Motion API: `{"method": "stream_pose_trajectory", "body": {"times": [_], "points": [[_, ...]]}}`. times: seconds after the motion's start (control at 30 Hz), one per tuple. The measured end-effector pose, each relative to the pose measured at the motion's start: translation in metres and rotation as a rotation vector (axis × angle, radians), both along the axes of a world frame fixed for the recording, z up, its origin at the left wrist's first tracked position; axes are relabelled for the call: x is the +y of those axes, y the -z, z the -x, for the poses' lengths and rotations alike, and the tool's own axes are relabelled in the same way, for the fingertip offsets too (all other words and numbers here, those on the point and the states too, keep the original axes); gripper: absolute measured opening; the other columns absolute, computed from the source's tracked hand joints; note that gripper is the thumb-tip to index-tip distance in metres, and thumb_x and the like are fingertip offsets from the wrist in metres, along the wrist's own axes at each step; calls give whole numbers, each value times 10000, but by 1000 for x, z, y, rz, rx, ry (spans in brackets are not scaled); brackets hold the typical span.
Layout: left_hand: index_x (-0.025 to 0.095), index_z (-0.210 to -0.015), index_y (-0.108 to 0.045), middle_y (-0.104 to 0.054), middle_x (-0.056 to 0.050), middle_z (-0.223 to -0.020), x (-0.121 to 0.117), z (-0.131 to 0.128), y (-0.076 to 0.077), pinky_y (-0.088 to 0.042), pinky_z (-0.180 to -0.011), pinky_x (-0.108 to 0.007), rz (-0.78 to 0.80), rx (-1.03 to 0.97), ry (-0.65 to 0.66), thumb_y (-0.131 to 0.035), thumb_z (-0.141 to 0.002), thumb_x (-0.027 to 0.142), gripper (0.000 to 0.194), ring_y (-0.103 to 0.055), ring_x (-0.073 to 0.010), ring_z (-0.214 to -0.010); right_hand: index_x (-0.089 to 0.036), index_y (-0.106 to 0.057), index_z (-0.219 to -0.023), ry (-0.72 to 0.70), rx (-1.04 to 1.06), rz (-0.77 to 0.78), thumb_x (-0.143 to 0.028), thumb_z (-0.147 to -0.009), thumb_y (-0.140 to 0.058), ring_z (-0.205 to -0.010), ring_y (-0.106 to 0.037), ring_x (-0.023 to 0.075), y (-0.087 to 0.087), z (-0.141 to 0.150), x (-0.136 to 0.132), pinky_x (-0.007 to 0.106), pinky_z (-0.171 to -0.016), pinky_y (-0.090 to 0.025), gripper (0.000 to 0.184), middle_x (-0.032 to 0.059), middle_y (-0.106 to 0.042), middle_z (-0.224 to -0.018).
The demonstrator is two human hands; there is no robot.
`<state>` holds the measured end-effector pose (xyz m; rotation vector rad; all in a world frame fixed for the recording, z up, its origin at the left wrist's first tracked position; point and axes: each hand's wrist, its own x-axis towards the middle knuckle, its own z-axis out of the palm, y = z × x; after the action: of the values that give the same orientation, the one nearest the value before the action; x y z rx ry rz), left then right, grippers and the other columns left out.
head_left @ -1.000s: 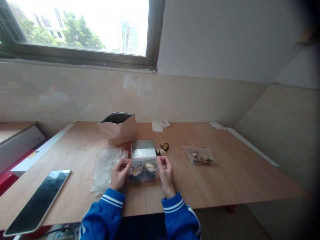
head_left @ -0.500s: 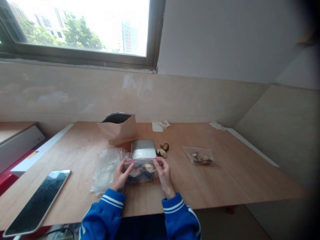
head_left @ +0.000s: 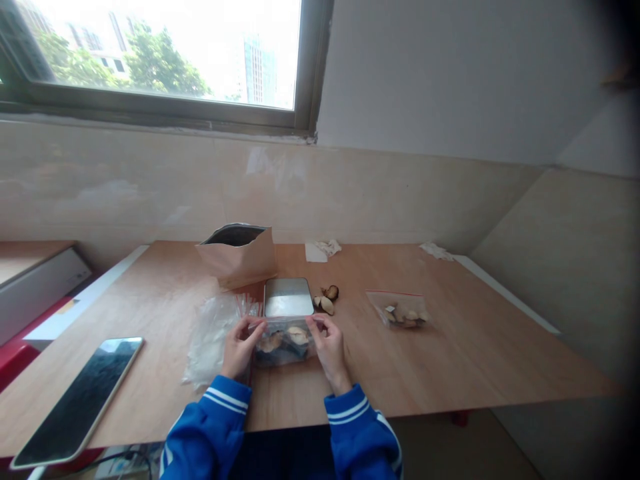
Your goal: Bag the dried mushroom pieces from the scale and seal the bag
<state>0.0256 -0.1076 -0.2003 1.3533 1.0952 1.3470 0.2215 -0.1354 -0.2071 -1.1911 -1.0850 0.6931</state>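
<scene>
I hold a small clear zip bag (head_left: 285, 343) with brown dried pieces inside, upright on the wooden table (head_left: 450, 360) in front of me. My left hand (head_left: 239, 348) pinches its top left corner and my right hand (head_left: 329, 345) pinches its top right edge. Just behind the bag sits a flat metal scale (head_left: 287, 297). Two loose dried pieces (head_left: 327, 300) lie to the right of the scale. A second filled zip bag (head_left: 401, 311) lies flat further right.
An open brown paper bag (head_left: 237, 253) stands behind the scale. A pile of empty clear bags (head_left: 213, 333) lies at my left. A phone (head_left: 80, 400) rests near the table's front left edge. Crumpled paper (head_left: 323, 250) lies by the wall.
My hands first moved in toward the middle of the bag's top edge. Since then the left hand has shifted back toward the left corner; the bag stays in place.
</scene>
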Motion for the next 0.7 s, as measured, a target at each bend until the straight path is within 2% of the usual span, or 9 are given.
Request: {"method": "stream_pose_trajectory", "body": {"times": [0.17,0.37,0.53,0.7], "points": [[161,-842,-640,-678,-27,-808,-2,0,-3,-476,-701,-254,-3,27,36,-658,-782,392,240,-627,-166,-768,-151,-628,-819,-25,121,21,-422,-778,-662,-759,-586,160,-2,1,1,269,-723,-463,277,29,-628,-804],[155,-928,-642,-679,-51,-897,-6,0,-12,-482,-732,-272,-14,30,150,-608,-810,426,297,-634,-193,-838,-160,-650,-895,-188,262,56,-428,-790,-649,-807,-620,171,-5,3,-2,270,-731,-493,288,45,-665,-870],[156,-853,-635,-654,-21,-778,-8,-2,-12,-477,-652,-256,14,134,100,-651,-781,405,259,-618,-159,-707,-164,-648,-841,-214,247,65,-416,-780,-661,-790,-633,175,-4,5,-3,272,-731,-504,260,39,-670,-813],[160,-854,-647,-662,-23,-787,-8,-4,-13,-485,-660,-253,-14,144,44,-665,-771,394,249,-622,-157,-719,-158,-661,-786,-164,172,32,-398,-776,-665,-765,-625,166,-5,6,-3,258,-694,-498,240,33,-652,-798]]}}
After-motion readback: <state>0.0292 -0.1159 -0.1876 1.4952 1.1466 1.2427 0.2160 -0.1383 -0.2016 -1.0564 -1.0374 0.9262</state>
